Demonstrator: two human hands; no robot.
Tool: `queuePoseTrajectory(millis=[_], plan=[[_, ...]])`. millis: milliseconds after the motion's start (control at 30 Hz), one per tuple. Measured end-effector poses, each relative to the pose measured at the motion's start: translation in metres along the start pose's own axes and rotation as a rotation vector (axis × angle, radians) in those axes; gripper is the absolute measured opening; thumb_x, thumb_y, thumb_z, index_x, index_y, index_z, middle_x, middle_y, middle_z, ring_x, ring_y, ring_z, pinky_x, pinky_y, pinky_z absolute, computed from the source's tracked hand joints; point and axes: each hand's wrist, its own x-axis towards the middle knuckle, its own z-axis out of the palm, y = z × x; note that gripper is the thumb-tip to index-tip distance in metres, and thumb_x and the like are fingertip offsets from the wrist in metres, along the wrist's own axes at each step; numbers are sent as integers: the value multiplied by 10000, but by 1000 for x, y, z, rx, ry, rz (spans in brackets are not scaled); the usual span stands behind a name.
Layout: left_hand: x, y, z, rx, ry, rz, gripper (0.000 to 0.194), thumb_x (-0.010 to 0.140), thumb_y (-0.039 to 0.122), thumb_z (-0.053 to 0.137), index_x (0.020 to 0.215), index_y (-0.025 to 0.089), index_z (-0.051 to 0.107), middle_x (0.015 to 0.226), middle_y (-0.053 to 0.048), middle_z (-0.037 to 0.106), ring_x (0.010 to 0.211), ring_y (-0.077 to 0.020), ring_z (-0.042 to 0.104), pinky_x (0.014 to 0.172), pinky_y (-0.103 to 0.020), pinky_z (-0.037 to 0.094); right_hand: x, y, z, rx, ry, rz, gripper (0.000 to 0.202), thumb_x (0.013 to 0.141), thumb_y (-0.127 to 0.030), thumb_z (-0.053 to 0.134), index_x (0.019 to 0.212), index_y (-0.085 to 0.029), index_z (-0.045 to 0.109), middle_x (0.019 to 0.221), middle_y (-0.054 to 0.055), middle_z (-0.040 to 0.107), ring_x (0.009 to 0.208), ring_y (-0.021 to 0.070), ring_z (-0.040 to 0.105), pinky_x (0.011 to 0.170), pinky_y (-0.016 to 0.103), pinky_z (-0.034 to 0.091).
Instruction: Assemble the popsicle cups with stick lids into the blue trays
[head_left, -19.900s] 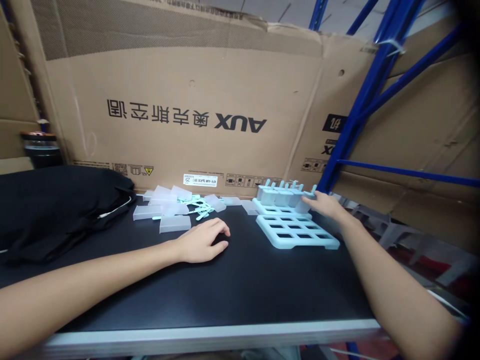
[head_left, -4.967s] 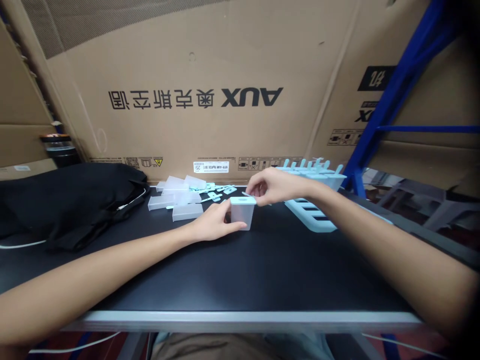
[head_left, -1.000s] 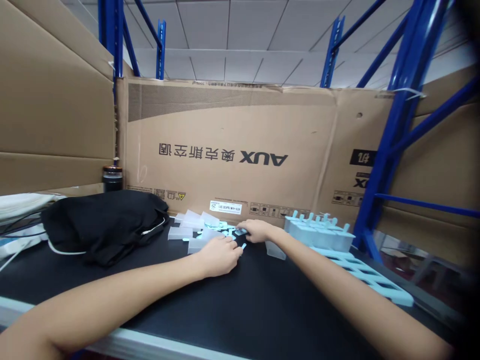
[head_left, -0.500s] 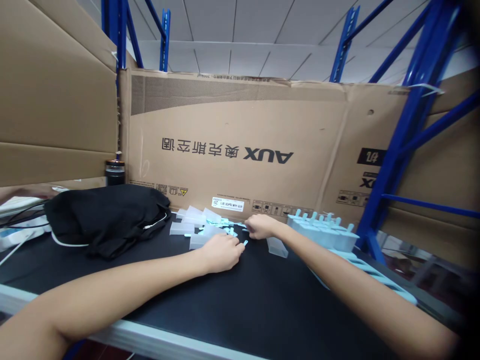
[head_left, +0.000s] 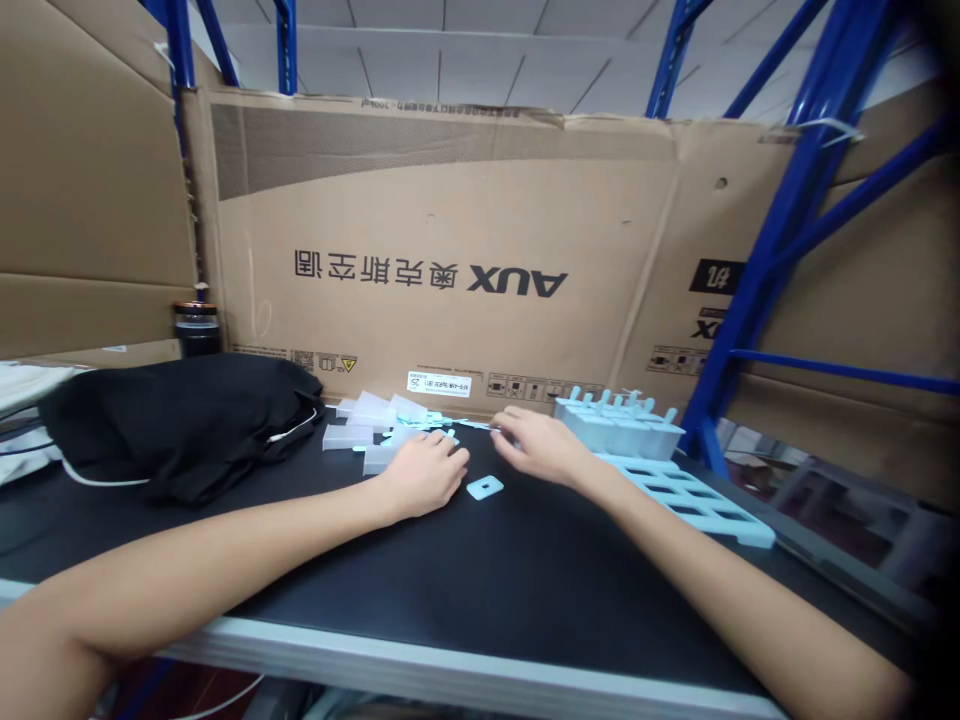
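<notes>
My left hand rests low over the table with its fingers curled down. Anything inside them is hidden from me. Translucent popsicle mould cups lie beside it on the left, with loose light blue sticks among and behind them. Just right of those fingers, a flat light blue lid with a slot lies on the black surface. My right hand is open, thumb and fingers apart, its fingertips at the right end of the loose sticks.
Assembled popsicle moulds with upright sticks stand at the right, behind a light blue slotted rack. A black cloth covers the left side. Cardboard walls the back, and blue shelf posts rise at the right.
The blue lid, earlier at my left fingertips, now lies flat on the table. My right hand has opened its fingers beside the sticks. The view has shifted; another person's hand at far left is gone.
</notes>
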Motion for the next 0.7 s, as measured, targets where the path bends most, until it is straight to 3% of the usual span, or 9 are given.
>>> queuePoseTrajectory(millis=[67,167,300,433,567,700], plan=[[0,3,-3,-60,17,4,359,979,403,335,954,173,610,923,-84,624,926,-250,564,800,-378,433,1,14,11,-53,-36,259,426,923,-491,324,1119,-199,565,1043,141,571,892,271,594,731,356,400],[0,8,-5,-197,-12,41,404,960,496,357,944,188,617,921,-63,623,920,-232,565,826,-367,429,-5,36,30,-16,-218,392,450,861,-529,426,1118,-185,561,1078,180,521,806,284,603,710,393,405],[1,9,-5,-318,-93,84,270,929,409,456,962,192,613,945,-53,619,896,-212,575,789,-330,439,-12,50,33,65,-221,346,259,798,-294,494,1028,-178,514,1018,126,526,763,209,574,714,338,403],[2,6,-4,-452,-97,20,268,908,440,496,993,199,579,971,-46,620,930,-217,567,812,-336,438,-10,49,13,274,-102,278,383,729,-204,524,1098,-172,428,1024,96,558,849,188,555,718,281,409],[2,5,-2,-525,-93,39,393,877,570,507,1019,208,565,1005,-43,624,966,-227,551,850,-352,427,-8,39,0,539,7,224,234,795,-334,545,973,-183,529,916,52,608,793,181,550,699,292,404],[2,3,0,-545,-84,110,294,917,488,491,916,214,597,984,-27,631,956,-207,554,897,-348,401,-10,30,0,693,-21,88,293,829,-466,557,881,-180,526,797,14,573,723,154,517,654,283,404]])
